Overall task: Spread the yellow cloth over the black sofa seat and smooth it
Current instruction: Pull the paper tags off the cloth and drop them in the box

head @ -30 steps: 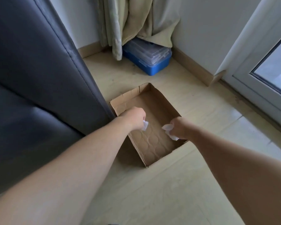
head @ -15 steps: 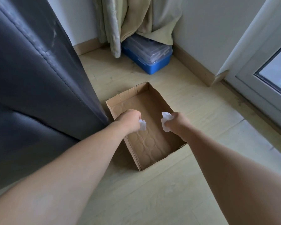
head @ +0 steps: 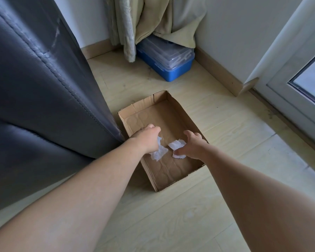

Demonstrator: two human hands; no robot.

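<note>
The black sofa [head: 44, 106] fills the left side, and only its leather side panel shows. A pale yellow cloth [head: 171, 20] hangs in the far corner beside a curtain. Both my hands reach into a shallow cardboard box [head: 173, 113] on the floor. My left hand [head: 146, 138] has its fingers loosened, with a crumpled white paper scrap [head: 159, 151] just under its palm. My right hand [head: 191, 146] is spread open above two more white paper scraps [head: 176, 144], its thumb close to the nearer one.
A blue bin with a clear lid [head: 168, 59] sits in the corner under the hanging fabric. A glass door with a white frame [head: 298, 84] runs along the right. The box stands on a light wooden floor [head: 171, 224], against the sofa's corner.
Both fists held white paper over the box before. Now the fingers have spread and the scraps have left my hands and sit low in the box.
</note>
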